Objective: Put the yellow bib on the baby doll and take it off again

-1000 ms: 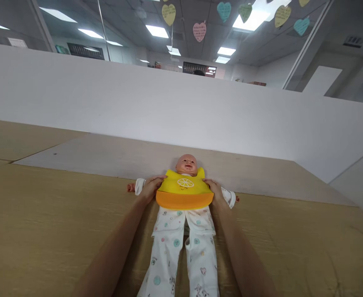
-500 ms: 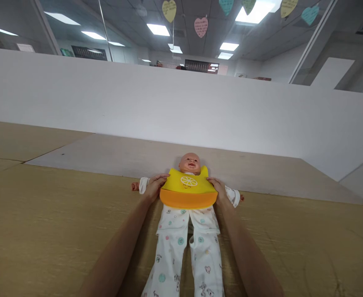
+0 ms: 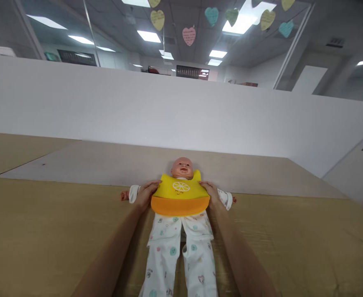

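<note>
A doll (image 3: pixel 181 231) lies face up near the table's (image 3: pixel 45 231) far edge, left hand (image 3: pixel 144 193) and right hand (image 3: pixel 212 193) each pinching a side of its bib (image 3: pixel 180 194), where an even grip should keep it flat.

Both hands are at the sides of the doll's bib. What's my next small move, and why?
The left hand and right hand rest at the side edges of the bib, flat on the doll; its neck fastening is hidden. So probably slide both hands up to its top corners to check.
</note>
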A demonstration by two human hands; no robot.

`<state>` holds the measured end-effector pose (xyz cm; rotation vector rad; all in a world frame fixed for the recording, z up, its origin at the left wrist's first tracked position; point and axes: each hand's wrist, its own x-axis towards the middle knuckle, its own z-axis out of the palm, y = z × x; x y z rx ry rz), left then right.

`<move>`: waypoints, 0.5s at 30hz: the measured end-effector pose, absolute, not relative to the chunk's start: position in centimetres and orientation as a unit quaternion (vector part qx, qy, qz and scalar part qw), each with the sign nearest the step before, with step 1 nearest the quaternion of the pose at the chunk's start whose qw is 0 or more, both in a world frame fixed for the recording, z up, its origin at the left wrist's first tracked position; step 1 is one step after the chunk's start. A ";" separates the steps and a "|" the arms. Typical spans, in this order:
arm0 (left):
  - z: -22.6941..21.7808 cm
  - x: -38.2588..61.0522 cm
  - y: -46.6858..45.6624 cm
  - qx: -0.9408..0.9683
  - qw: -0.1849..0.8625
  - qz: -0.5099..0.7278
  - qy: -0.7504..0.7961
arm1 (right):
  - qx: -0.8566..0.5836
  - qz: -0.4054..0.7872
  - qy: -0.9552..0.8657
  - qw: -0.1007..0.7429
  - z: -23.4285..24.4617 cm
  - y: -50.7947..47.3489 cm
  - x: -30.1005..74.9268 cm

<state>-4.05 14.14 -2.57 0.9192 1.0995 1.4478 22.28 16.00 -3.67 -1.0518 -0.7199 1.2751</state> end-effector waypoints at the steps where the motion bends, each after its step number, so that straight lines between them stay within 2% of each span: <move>1: -2.5 -4.1 14.1 0.387 0.519 0.605 0.463 | -0.452 0.559 -0.311 0.622 -3.6 16.0 22.2; 15: -2.0 -4.2 14.1 0.416 0.487 0.579 0.504 | -0.451 0.555 -0.327 0.617 -4.2 16.6 22.0</move>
